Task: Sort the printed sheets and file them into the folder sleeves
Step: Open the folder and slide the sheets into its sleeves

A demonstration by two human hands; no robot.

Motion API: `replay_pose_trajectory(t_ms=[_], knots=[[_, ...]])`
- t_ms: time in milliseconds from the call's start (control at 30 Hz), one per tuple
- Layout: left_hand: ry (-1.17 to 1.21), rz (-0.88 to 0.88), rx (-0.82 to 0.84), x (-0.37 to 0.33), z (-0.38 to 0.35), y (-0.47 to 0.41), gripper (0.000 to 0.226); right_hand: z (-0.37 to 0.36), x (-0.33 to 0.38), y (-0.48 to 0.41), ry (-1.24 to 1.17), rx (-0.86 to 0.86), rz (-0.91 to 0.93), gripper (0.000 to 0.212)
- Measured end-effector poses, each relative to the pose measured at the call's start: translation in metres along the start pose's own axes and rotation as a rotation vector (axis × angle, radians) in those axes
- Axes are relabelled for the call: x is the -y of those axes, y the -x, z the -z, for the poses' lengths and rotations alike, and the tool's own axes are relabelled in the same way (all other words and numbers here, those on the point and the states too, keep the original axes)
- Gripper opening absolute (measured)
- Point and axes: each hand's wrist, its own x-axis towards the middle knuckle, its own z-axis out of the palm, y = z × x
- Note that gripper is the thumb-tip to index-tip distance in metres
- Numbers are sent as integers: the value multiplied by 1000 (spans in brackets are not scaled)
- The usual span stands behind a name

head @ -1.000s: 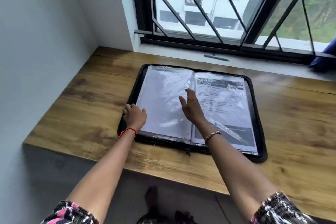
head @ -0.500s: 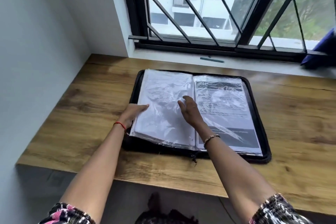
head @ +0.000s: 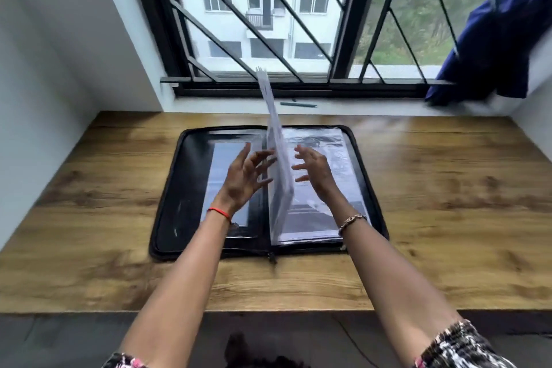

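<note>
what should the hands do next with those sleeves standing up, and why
Probably tip the sleeves over to the right with the left hand, the right hand easing them down: they stand upright at the spine of the folder, between two open hands.

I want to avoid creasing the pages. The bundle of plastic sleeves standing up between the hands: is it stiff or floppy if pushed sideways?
Probably floppy: the sleeve bundle bows along its height. Likely slippery, since the plastic looks glossy. It seems bound at the spine of the folder, so it should fall over, not slide away.
</note>
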Motion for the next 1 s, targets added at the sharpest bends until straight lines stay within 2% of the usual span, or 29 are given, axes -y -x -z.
replay_pose_trajectory(t_ms=[67, 167, 300, 400, 433, 500, 533, 567, 667, 733, 833, 967, 1000], knots=[[-98, 24, 34, 20, -23, -6, 42, 29, 0, 10, -115, -63, -64, 33], [-367, 32, 76, 46, -47, -10, 40, 66, -8, 25, -263, -115, -121, 30], [-743, 56, 64, 80, -55, -23, 46, 106, -50, -6, -362, -142, -143, 79], [-1089, 34, 82, 101, -55, -28, 59, 118, -57, 4, -273, -197, -192, 69], [-1180, 24, 85, 106, -55, -29, 63, 120, -55, 11, -215, -211, -171, 57], [-1307, 10, 95, 112, -56, -29, 70, 118, -59, 13, -51, -229, -126, 20], [-1354, 14, 98, 115, -56, -29, 73, 115, -60, 13, 55, -237, -96, 8], [-1395, 19, 97, 117, -57, -29, 75, 110, -61, 14, 168, -234, -78, 9], [-1510, 11, 74, 125, -58, -28, 76, 92, -77, 15, 639, -145, 57, 60], [-1556, -7, 51, 129, -59, -27, 75, 85, -90, 16, 915, -74, 190, 63], [-1601, -44, 19, 135, -60, -24, 72, 83, -107, 19, 1164, 36, 211, 58], [-1676, -85, -11, 142, -60, -23, 71, 84, -118, 18, 1191, 68, 147, 82], [-1687, -87, -16, 143, -60, -23, 72, 84, -119, 18, 1195, 75, 141, 81]])
